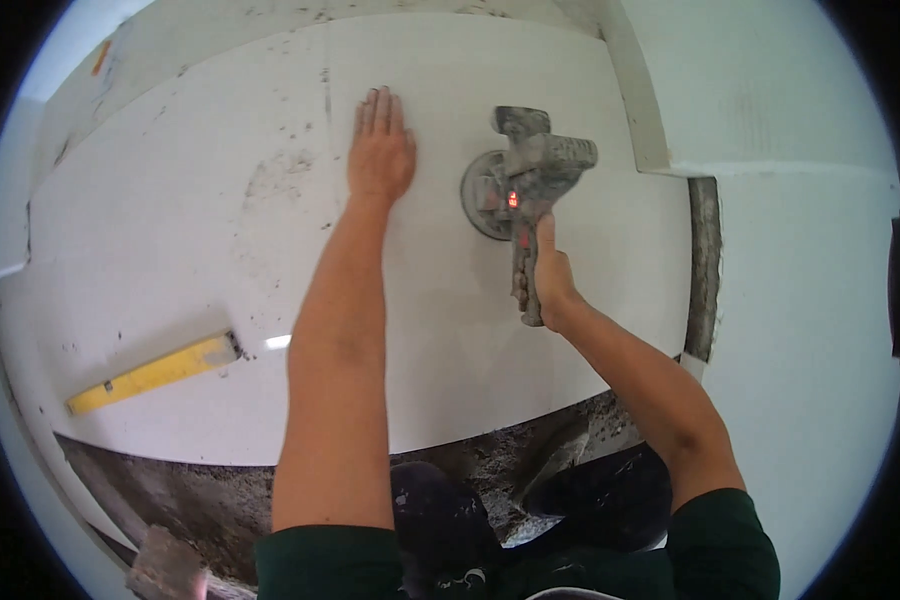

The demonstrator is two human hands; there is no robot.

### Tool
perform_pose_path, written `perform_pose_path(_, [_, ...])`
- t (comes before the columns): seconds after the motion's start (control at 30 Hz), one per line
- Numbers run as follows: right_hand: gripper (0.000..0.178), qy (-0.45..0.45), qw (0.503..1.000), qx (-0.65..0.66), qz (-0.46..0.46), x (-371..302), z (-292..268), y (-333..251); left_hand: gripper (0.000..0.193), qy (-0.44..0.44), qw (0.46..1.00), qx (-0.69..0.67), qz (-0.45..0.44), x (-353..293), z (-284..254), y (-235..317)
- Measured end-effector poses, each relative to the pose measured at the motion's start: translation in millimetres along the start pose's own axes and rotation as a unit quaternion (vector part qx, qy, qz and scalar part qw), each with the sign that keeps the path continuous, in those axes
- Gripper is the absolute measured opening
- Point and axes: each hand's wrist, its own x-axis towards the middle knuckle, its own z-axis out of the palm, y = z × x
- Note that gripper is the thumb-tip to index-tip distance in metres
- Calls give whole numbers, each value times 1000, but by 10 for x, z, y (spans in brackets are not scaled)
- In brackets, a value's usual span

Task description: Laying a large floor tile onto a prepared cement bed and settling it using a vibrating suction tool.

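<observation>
My left hand (379, 150) lies flat on a large white floor tile (440, 330), its fingers stretched out and pointing away from me. It holds nothing. To its right, my right hand (554, 278) is wrapped round the handle of a dusty grey tile vibrator (545, 165). The tool's round suction pad (483, 212) rests on the tile, and a small red display glows on its body. At the lower left, a yellow spirit level (155, 373) lies on the white surface, apart from both hands.
Rough mortar (170, 500) borders the near edge of the tile, around my knees. A gap (705, 270) runs between tile and the right wall (800, 300), which has a jutting corner (655, 168). Smudges of dirt mark the surface at left. A blocky object (167, 565) stands lower left.
</observation>
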Motion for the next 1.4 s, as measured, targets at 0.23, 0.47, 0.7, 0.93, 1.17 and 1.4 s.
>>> perform_pose_path(0.23, [80, 7, 1000, -2, 3, 47, 61, -167, 65, -79, 991, -82, -68, -1342, -497, 610])
perform_pose_path(0.47, [82, -61, 990, -79, -100, 795, 940, -1261, 69, -139, 986, -52, -78, -1392, -485, 630])
perform_pose_path(0.7, [77, -76, 980, -154, -99, 902, 1103, -1621, 68, -140, 982, -78, -96, -1391, -531, 596])
perform_pose_path(0.93, [75, -60, 986, -138, -72, 849, 1137, -1590, 69, -141, 982, -76, -96, -1398, -529, 581])
perform_pose_path(1.17, [75, -54, 988, -131, -66, 816, 1132, -1583, 70, -120, 983, -104, -97, -1392, -530, 569])
perform_pose_path(1.4, [76, -42, 985, -152, -63, 788, 1140, -1587, 71, -119, 982, -105, -101, -1396, -537, 567])
